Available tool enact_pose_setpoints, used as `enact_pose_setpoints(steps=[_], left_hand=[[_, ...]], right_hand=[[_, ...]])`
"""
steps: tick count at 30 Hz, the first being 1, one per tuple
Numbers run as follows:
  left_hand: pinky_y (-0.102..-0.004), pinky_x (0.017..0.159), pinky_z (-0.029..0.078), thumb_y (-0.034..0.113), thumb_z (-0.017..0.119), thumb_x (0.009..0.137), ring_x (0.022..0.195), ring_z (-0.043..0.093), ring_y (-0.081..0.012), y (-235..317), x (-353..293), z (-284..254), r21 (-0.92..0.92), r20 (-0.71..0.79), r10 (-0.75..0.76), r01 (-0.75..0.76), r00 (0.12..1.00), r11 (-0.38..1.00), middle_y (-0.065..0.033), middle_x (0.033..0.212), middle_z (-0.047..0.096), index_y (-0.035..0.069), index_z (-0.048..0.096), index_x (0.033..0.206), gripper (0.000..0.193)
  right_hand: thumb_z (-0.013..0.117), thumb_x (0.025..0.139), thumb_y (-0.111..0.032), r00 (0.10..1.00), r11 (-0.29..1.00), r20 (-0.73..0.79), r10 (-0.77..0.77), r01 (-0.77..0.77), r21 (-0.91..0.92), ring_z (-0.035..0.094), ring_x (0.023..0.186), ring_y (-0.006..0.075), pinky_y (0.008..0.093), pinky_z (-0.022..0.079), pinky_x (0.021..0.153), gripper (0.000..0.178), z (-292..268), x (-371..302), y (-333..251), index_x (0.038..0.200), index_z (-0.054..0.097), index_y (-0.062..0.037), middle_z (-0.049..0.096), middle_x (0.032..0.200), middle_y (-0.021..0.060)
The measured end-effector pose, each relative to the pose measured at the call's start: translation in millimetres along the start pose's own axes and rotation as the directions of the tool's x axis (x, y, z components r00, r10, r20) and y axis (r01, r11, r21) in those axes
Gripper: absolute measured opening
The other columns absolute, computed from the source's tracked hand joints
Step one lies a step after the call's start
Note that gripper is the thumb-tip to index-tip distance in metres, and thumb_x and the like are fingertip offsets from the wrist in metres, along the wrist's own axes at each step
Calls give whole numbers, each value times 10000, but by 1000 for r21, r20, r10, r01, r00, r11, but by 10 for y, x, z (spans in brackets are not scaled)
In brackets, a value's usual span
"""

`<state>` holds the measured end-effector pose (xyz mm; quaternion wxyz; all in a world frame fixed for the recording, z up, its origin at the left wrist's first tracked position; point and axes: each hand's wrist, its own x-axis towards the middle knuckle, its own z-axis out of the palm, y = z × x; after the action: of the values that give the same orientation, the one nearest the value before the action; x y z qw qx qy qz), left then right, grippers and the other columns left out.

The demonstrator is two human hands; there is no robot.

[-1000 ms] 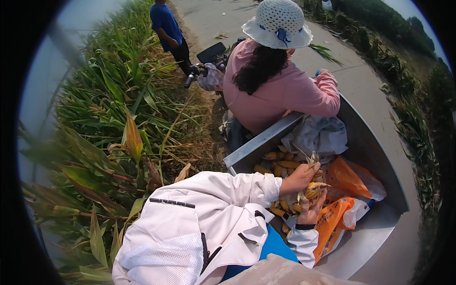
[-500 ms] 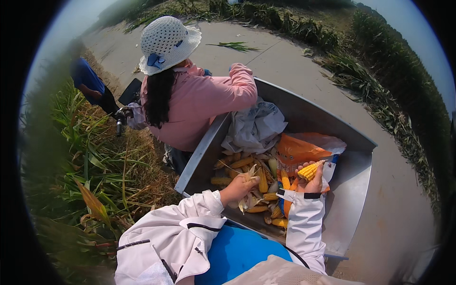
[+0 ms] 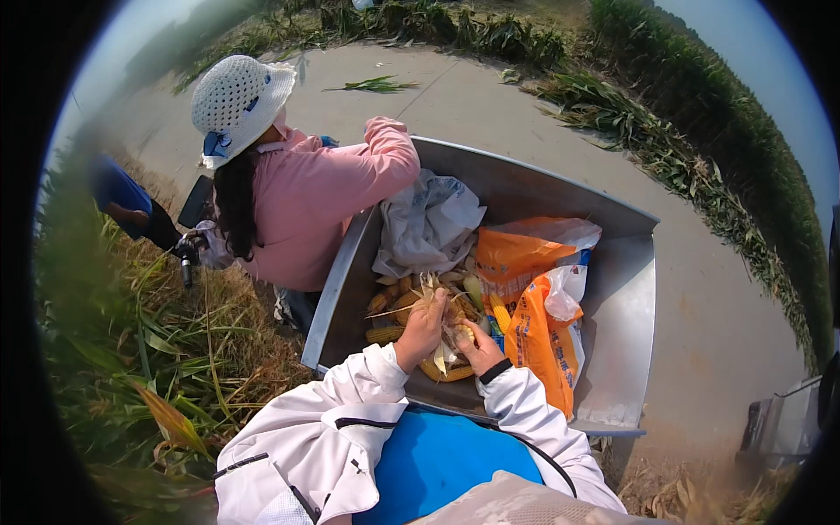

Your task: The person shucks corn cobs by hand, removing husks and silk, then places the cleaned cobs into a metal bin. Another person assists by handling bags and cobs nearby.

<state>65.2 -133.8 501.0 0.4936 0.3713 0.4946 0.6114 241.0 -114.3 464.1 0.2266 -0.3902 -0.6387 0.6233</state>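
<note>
Now | hands together, holding husk, cob | earlier: apart

The left hand hid part of the dry husk it gripped, the right hand most of an ear of corn. Near the left rim a bystander in blue was blurred; a grey object was cut off at right, a pale thing up top too small to identify.
</note>
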Motion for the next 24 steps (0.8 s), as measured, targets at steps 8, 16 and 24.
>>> enact_pose_setpoints(steps=[8,16,24], left_hand=[[-263,624,323,439,427,1080,667,368,-104,233,-77,194,-372,86,-201,219,976,902,18,710,389,120,444,790,432],[-309,707,473,452,703,921,720,559,-165,405,2,-415,246,204,6,-57,979,968,-41,830,596,67,602,1001,405],[-458,781,526,337,718,855,863,683,-392,82,-165,-119,672,375,-272,-57,886,738,-212,957,705,47,635,1113,397]], right_hand=[[710,908,-168,967,445,253,24,-237,863,580,1224,274,407,494,1037,638,184,112,374,1452,402,-38,541,1346,175],[756,804,-204,982,702,137,131,-190,686,622,1107,328,431,615,867,545,-287,-295,-164,1231,448,-61,523,1302,184],[838,804,-288,977,612,-17,-214,148,777,521,1292,268,398,400,1143,837,-304,-175,-266,1444,367,-25,525,1380,155]])
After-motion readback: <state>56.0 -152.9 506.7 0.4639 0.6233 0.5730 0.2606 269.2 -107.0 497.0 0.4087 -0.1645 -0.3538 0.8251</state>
